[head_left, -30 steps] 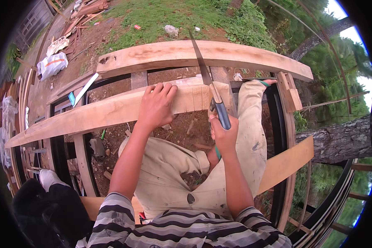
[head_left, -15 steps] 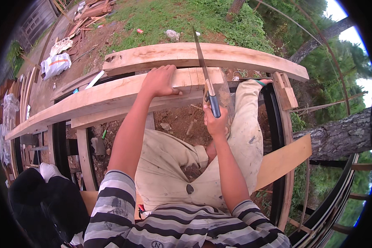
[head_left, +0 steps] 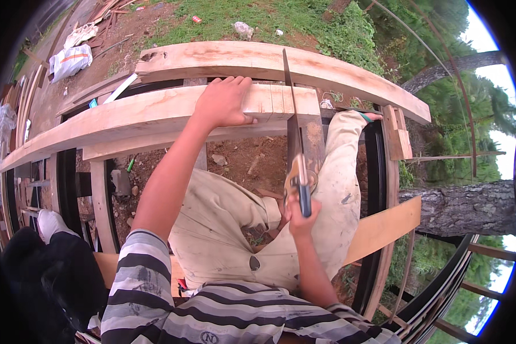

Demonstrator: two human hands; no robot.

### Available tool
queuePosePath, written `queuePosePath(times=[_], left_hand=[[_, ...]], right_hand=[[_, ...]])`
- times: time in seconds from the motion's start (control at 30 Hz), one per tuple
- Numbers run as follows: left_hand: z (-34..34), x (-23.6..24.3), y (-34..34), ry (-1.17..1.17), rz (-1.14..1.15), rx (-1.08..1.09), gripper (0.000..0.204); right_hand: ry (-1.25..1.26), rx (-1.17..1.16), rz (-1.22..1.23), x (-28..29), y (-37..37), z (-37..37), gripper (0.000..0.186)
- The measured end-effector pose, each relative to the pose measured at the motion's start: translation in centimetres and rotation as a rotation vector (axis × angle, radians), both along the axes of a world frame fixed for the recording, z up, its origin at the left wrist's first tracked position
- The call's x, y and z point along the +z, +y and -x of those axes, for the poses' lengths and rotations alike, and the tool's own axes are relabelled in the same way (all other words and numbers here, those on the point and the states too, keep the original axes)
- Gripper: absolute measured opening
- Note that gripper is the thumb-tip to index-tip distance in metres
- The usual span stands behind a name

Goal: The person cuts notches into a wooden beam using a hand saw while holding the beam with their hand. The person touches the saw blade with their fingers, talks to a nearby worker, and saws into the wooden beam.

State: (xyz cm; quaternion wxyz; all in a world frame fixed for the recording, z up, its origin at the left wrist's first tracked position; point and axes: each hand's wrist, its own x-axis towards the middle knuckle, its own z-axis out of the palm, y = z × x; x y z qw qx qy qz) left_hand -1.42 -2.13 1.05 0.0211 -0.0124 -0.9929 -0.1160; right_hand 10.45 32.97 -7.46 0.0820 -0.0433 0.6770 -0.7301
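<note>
A long pale timber beam (head_left: pixel 126 116) lies across the supports in front of me, with thin dark lines across its right part. My left hand (head_left: pixel 225 103) presses on the beam's top, its thumb down over the near side. Close to the right end, the blade of a handsaw (head_left: pixel 293 129) crosses the beam. My right hand (head_left: pixel 301 215) is wrapped round the saw's dark blue and wooden handle, low over my lap between the legs. The blade points away from me, its tip reaching the second beam (head_left: pixel 223 57) behind.
A yellowish plank (head_left: pixel 384 229) lies under my right leg. Upright posts (head_left: pixel 104 200) and dark metal bars frame the sides. A tree trunk (head_left: pixel 470 207) stands to the right. Beside me at the lower left sits a person in dark clothes (head_left: pixel 51 281). White sacks (head_left: pixel 70 62) lie farther off.
My right hand has drawn the saw back toward me, so more blade shows on the near side of the beam. My left hand still holds the beam. The view has shifted slightly.
</note>
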Motion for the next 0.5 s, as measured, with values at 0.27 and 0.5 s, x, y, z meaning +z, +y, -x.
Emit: queuePosePath(times=[0.27, 0.5], left_hand=[[0.1, -1.4, -0.6, 0.005, -0.009, 0.008, 0.091], [0.2, 0.1, -1.1, 0.036, 0.001, 0.03, 0.092]], right_hand=[[-0.136, 0.019, -0.019, 2.4, -2.4, 3.1, 0.027], [-0.044, 0.131, -0.167, 1.8, 4.9, -5.5, 0.012]])
